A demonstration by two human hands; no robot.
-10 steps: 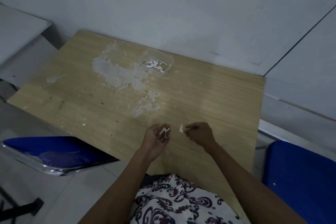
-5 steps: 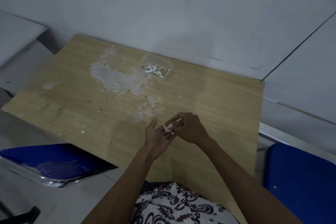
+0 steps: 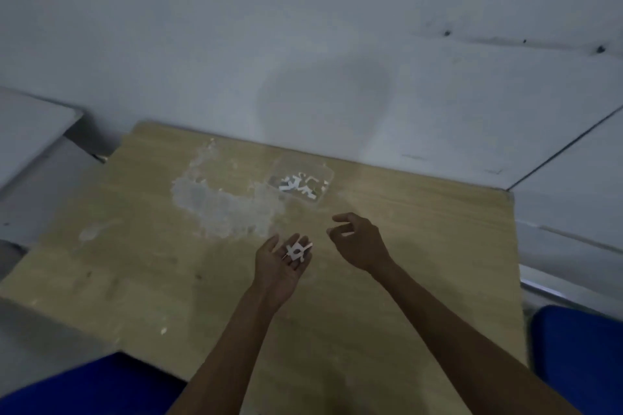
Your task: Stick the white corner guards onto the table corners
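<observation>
1. The left hand (image 3: 281, 266) lies palm up, fingers relaxed, carrying flat white corner guards (image 3: 298, 251).
2. The right hand (image 3: 360, 242) hovers beside it, fingers loosely curled, holding nothing.
3. A clear plastic container (image 3: 301, 184) with more white pieces stands on the scuffed wooden table (image 3: 421, 246).

- A light wooden rectangular table (image 3: 421, 296) is standing with its far edge against a pale grey wall.
- A clear shallow plastic tray (image 3: 301, 182) is sitting directly on the tabletop at the far side, near the middle, and is holding a heap of small white pieces (image 3: 298, 186).
- A patch of whitish, scraped-looking residue (image 3: 219, 202) is spreading across the surface just left of the tray.
- A smaller pale smear (image 3: 94, 232) is showing toward the left edge.
- Small white flecks (image 3: 164, 331) are lying near the near-left edge.
</observation>
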